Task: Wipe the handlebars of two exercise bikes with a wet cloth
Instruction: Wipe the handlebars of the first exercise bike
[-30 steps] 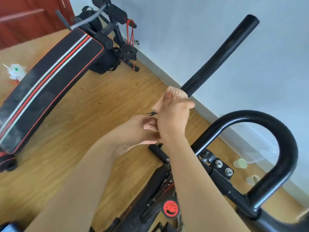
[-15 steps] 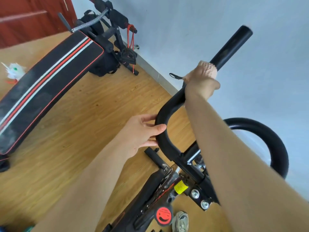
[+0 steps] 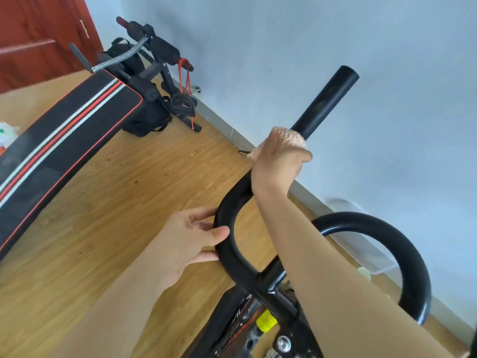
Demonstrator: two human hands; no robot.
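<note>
The right hand (image 3: 280, 161) is wrapped tight around the straight black grip of the handlebar (image 3: 324, 102), with a pale pink cloth (image 3: 286, 136) bunched between palm and bar; the cloth's fuzzy edge shows above the knuckles and at the left of the fist. The left hand (image 3: 185, 241) rests lower down on the outer curve of the same bar, fingers (image 3: 204, 213) spread and loosely curled, thumb lying against the black tube, not clamped hard.

Two bar loops show on this one bike: the left one both hands are on, and a second curved loop (image 3: 402, 251) to the right, partly hidden behind the right forearm. Below them sits the bike's stem (image 3: 278, 293), with a yellow sticker (image 3: 265, 321) and one round silver bolt (image 3: 283, 341) at the bottom edge.

Around the bike the floor (image 3: 116, 202) is light wood plank. To the left lies a long padded bench (image 3: 59, 135), black with red and white stripes, slanting toward the wall. Its black frame (image 3: 154, 81) stands at the far end against the wall, with a coiled steel spring (image 3: 121, 55) and a red resistance cord (image 3: 187, 81) hanging from it. A dark red door (image 3: 38, 34) fills the upper left corner. Something white and crumpled (image 3: 6, 133) lies at the left edge, too cut off to tell. The pale blue wall (image 3: 335, 34) runs behind everything, with a grey skirting (image 3: 222, 120) along its foot and a clear plastic box (image 3: 361, 244) against it.
</note>
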